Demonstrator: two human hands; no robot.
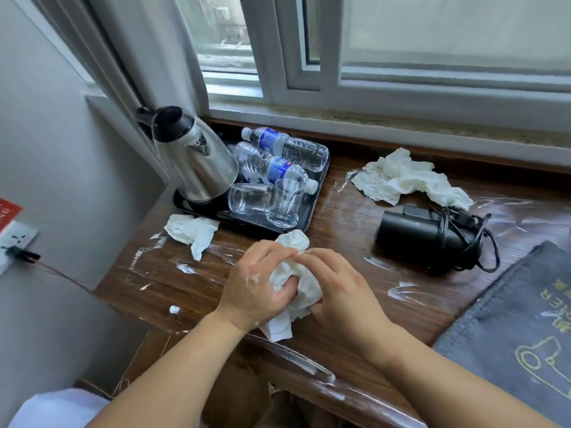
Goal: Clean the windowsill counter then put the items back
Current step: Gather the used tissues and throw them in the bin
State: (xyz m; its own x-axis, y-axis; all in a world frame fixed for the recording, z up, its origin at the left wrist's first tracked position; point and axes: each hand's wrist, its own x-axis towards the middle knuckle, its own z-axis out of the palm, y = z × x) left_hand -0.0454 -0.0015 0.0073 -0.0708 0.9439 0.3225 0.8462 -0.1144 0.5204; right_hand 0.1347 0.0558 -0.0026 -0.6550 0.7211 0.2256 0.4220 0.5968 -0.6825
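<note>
The brown wooden windowsill counter (197,285) is streaked with white smears. Over its front middle, my left hand (256,282) and my right hand (343,291) both grip one crumpled white tissue (296,273) between them. A white blob sits on the back of my left hand. A black tray (315,193) at the back left carries a steel kettle (197,162), two lying water bottles (287,146) and two glasses (281,202). A black hair dryer (429,236) with its cord lies at the right.
A used tissue (194,230) lies left of my hands, and a larger wad (404,180) lies near the window frame. A dark grey cloth bag (522,329) covers the counter's right front. A wall socket (18,239) and a curtain (136,57) are at the left.
</note>
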